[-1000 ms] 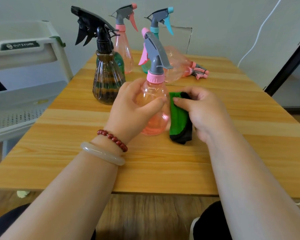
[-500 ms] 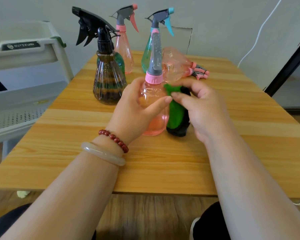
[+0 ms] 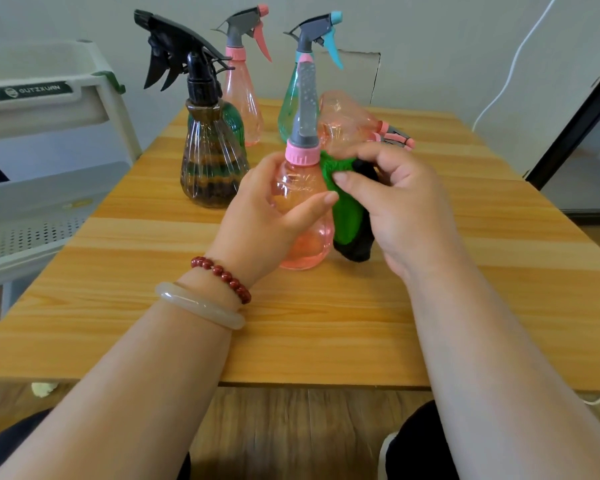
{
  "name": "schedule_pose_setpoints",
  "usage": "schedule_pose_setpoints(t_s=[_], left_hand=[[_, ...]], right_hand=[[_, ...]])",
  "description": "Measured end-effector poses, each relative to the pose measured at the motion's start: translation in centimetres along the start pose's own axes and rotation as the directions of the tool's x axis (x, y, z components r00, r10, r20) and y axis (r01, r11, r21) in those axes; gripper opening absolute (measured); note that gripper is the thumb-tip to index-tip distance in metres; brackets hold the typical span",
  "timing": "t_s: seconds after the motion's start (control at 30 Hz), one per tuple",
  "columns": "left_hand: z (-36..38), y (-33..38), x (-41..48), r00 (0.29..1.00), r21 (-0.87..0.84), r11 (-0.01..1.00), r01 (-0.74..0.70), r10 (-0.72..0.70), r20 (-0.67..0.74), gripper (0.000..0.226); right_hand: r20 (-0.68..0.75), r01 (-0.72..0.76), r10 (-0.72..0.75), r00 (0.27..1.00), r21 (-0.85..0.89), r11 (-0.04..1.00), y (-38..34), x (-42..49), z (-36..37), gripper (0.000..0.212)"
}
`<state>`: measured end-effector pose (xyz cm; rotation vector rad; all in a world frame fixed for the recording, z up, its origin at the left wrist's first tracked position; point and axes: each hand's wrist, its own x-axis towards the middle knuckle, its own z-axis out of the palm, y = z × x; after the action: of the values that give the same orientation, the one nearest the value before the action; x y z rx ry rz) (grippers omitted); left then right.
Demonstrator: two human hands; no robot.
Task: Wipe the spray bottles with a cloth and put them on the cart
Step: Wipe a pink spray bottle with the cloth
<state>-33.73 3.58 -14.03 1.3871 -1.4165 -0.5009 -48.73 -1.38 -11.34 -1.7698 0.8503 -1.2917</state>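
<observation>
While the left hand (image 3: 267, 216) curls round the pink bottle (image 3: 303, 244), upright near the middle of the desk (image 3: 326, 323), the right hand (image 3: 406, 209) pinches the cloth (image 3: 349, 216) against its right shoulder. Toward the far edge stand a brown bottle (image 3: 212, 161), a tall pink bottle (image 3: 241, 88) and a teal bottle (image 3: 291, 105); a tipped bottle (image 3: 347, 123) lies beside them. The cart (image 3: 49, 112) stands off the left edge.

Light: bright, even, soft daylight
Shadows: faint, under the bottles on the table (image 3: 326, 323)
Focus: centre sharp, far wall slightly soft
Edges: wide-angle bending at the borders
</observation>
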Motion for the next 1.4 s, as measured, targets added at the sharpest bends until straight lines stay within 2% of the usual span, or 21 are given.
schedule_pose_setpoints(t_s=[0.07, 0.1, 0.17, 0.23, 0.3, 0.33, 0.43, 0.5, 0.6, 0.7, 0.77, 0.83, 0.9, 1.0, 1.07, 1.13, 1.23, 1.3, 1.33, 1.4], left_hand=[[0.0, 0.1, -0.1, 1.0, 0.007, 1.0, -0.008, 0.008, -0.007, 0.074], [0.0, 0.1, -0.1, 1.0, 0.006, 1.0, -0.013, 0.013, -0.01, 0.07], [0.0, 0.1, -0.2, 1.0, 0.005, 1.0, -0.015, 0.015, -0.013, 0.064], [0.0, 0.1, -0.1, 1.0, 0.013, 1.0, -0.007, 0.007, -0.014, 0.062], [0.0, 0.1, -0.1, 1.0, 0.014, 1.0, -0.005, 0.005, -0.014, 0.061], [0.0, 0.1, -0.1, 1.0, 0.011, 1.0, -0.008, 0.008, -0.012, 0.061], [0.1, 0.2, -0.1, 1.0, -0.002, 1.0, -0.023, 0.023, -0.002, 0.063], [0.0, 0.3, -0.2, 1.0, -0.011, 1.0, -0.028, 0.028, 0.0, 0.065], [-0.2, 0.4, -0.3, 1.0, 0.014, 0.999, -0.03, 0.03, 0.004, 0.069], [-0.3, 0.7, -0.5, 0.999, 0.043, 0.999, -0.001, 0.002, -0.034, 0.076], [-0.3, 0.8, -0.5, 0.999, 0.042, 0.999, 0.029, -0.028, -0.035, 0.072], [-0.2, 0.8, -0.5, 0.998, 0.024, 0.999, 0.04, -0.039, -0.046, 0.062], [-0.2, 0.8, -0.4, 0.999, 0.038, 0.999, 0.028, -0.026, -0.046, 0.053], [-0.3, 0.9, -0.4, 0.999, 0.088, 0.996, 0.017, -0.014, -0.043, 0.054], [-0.4, 0.8, -0.4, 0.998, 0.081, 0.997, 0.007, -0.002, -0.058, 0.048], [-0.5, 0.7, -0.3, 0.998, 0.055, 0.998, 0.008, -0.004, -0.064, 0.045], [-0.3, 0.3, -0.2, 0.996, -0.058, 0.998, 0.037, -0.041, -0.076, 0.059], [-0.2, 0.5, -0.2, 0.995, -0.054, 0.998, 0.04, -0.044, -0.086, 0.055], [-0.2, 0.5, -0.2, 0.995, -0.057, 0.997, 0.043, -0.048, -0.09, 0.053], [-0.1, 0.6, -0.3, 0.995, -0.083, 0.995, 0.057, -0.064, -0.081, 0.051]], right_hand=[[-0.014, 0.044, -0.045, 0.999, -0.033, 0.998, -0.3, 0.0, 0.3, 0.029], [-0.008, 0.022, -0.022, 1.0, -0.017, 1.0, -0.3, 0.1, 0.2, 0.028], [0.043, -0.086, 0.086, 0.995, 0.001, 0.996, 0.0, 0.3, -0.4, 0.027], [0.109, -0.215, 0.22, 0.969, -0.054, 0.975, 0.3, 0.5, -1.3, 0.027], [0.121, -0.265, 0.273, 0.954, -0.082, 0.961, 0.5, 0.5, -1.5, 0.027], [0.092, -0.234, 0.24, 0.966, -0.076, 0.969, 0.3, 0.5, -1.3, 0.026], [-0.016, 0.01, -0.011, 1.0, -0.064, 0.998, -0.5, 0.2, 0.1, 0.026], [-0.025, 0.084, -0.086, 0.996, -0.075, 0.994, -0.8, 0.1, 0.6, 0.028], [0.059, -0.063, 0.064, 0.996, -0.013, 0.998, -0.2, 0.4, -0.4, 0.027], [0.142, -0.256, 0.267, 0.953, -0.09, 0.962, 0.4, 0.5, -1.7, 0.03], [0.146, -0.283, 0.299, 0.943, -0.12, 0.952, 0.7, 0.4, -1.8, 0.031], [0.095, -0.21, 0.218, 0.971, -0.09, 0.974, 0.6, 0.4, -1.3, 0.028], [0.037, -0.095, 0.094, 0.995, 0.021, 0.995, 0.2, 0.5, -0.6, 0.027], [0.017, 0.007, -0.008, 1.0, 0.083, 0.996, -0.1, 0.5, -0.2, 0.029], [0.05, -0.065, 0.063, 0.997, 0.034, 0.997, 0.3, 0.6, -0.7, 0.028], [0.085, -0.222, 0.231, 0.969, -0.101, 0.97, 0.9, 0.7, -1.4, 0.027], [0.141, -0.31, 0.378, 0.915, -0.352, 0.883, 1.5, 0.1, -1.6, 0.024], [0.102, -0.273, 0.34, 0.935, -0.404, 0.873, 1.3, 0.1, -1.2, 0.024], [0.062, -0.236, 0.277, 0.959, -0.366, 0.9, 1.1, 0.2, -0.9, 0.025], [-0.019, -0.141, 0.14, 0.99, -0.165, 0.976, 0.3, 0.4, -0.4, 0.026]])
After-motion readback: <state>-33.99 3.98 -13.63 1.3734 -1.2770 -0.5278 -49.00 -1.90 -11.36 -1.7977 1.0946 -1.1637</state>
